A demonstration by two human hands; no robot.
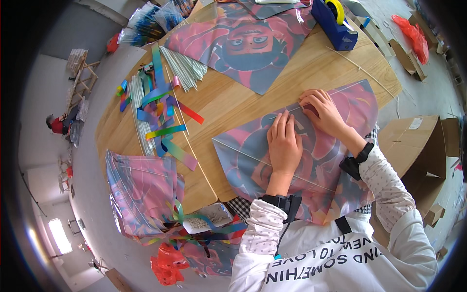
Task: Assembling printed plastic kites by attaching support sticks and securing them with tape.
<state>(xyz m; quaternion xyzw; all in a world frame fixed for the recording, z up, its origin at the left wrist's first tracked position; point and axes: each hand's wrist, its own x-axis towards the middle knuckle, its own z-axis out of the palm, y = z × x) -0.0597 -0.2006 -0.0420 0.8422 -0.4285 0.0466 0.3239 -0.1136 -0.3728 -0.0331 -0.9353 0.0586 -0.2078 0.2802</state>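
Observation:
A printed fabric kite (233,160) with a cartoon figure in pink and grey-blue lies in front of me, partly over the table's near edge. Thin white rods cross it and run along its far edge. My left hand (283,148) rests on it, fingers stretched out, their tips by the far edge. Just to the right, my right hand (325,114) has bent fingers and thumb closed on the kite's far edge at the rod. What lies under the fingertips is partly hidden.
Another kite (248,58) covers the table's far side, near a blue tape dispenser (340,36). To the left are white rods (185,68), colourful ribbons (165,131), stacked kites (146,190) and a white box (206,224) of small pieces. A cardboard box (406,138) stands right.

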